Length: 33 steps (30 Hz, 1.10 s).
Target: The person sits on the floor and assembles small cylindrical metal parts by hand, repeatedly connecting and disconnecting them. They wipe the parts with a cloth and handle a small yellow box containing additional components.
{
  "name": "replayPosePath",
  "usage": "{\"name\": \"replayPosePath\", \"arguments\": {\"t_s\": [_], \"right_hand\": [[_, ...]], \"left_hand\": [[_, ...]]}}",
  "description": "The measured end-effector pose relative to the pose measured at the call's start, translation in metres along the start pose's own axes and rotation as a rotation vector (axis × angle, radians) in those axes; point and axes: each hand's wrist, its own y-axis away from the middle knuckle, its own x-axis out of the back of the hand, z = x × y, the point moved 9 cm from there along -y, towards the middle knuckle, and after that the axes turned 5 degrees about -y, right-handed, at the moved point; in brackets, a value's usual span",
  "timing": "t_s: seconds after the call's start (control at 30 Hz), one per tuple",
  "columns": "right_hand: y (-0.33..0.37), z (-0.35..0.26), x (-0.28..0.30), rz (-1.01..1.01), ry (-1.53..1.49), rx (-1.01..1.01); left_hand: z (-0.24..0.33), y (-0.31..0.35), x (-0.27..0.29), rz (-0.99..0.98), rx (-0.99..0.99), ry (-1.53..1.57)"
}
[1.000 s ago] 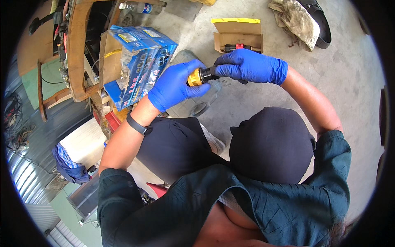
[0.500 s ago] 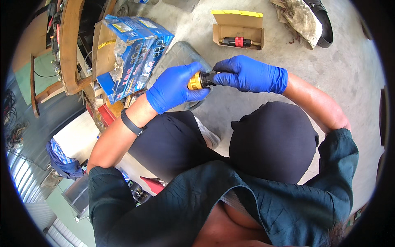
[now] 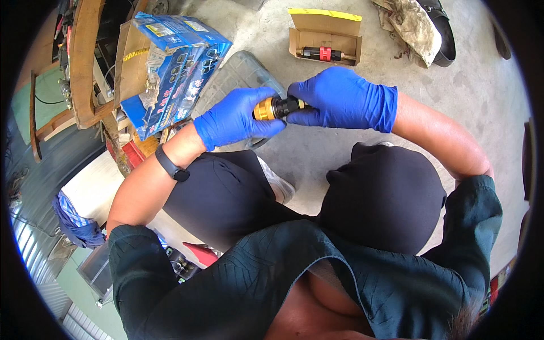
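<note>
Both my hands wear blue gloves and meet above the gap between my knees. My left hand [image 3: 229, 120] is closed round the gold end of a cylindrical gold-and-black fitting [image 3: 264, 110]. At its black end, the thumb and fingers of my right hand [image 3: 347, 97] pinch it, and a short brassy tip shows there. The fitting lies nearly level between the two hands; the fingers hide part of it. Farther off, a similar red-and-black fitting [image 3: 325, 54] rests inside an open cardboard box [image 3: 327, 28] with a yellow-edged flap.
A torn blue carton [image 3: 190, 73] leans at the left, beside a wooden frame [image 3: 85, 62]. Under my hands on the concrete floor sits a translucent grey plastic case [image 3: 241, 71]. A stained cloth [image 3: 416, 28] and a black shoe [image 3: 445, 45] lie at the far right.
My right hand has turned and shifted slightly outward, baring more of the fitting's black end and its brassy tip. My left hand keeps its hold. The whole view has shifted a little.
</note>
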Motion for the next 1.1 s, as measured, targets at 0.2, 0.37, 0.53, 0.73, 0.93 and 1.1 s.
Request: {"name": "replayPosePath", "arguments": {"t_s": [0.2, 0.37, 0.53, 0.73, 0.93, 1.1], "right_hand": [[0.006, -0.018, -0.005, -0.019, 0.043, 0.016], [0.009, -0.016, -0.024, -0.069, -0.173, -0.053], [0.008, -0.009, -0.041, -0.073, -0.396, -0.122], [0.015, 0.005, -0.065, -0.096, -0.774, -0.312], [0.028, -0.001, -0.083, -0.276, -1.332, -0.696], [0.022, -0.007, -0.082, -0.256, -1.300, -0.653]], "left_hand": [[0.003, 0.009, -0.016, -0.022, -0.020, 0.020], [0.003, 0.017, -0.024, -0.036, -0.054, -0.055], [0.004, 0.019, -0.026, -0.031, -0.105, -0.129], [0.014, 0.023, -0.021, 0.004, -0.134, -0.239], [0.020, 0.024, -0.013, 0.093, -0.204, -0.343], [0.019, 0.029, -0.012, 0.090, -0.181, -0.378]]}}
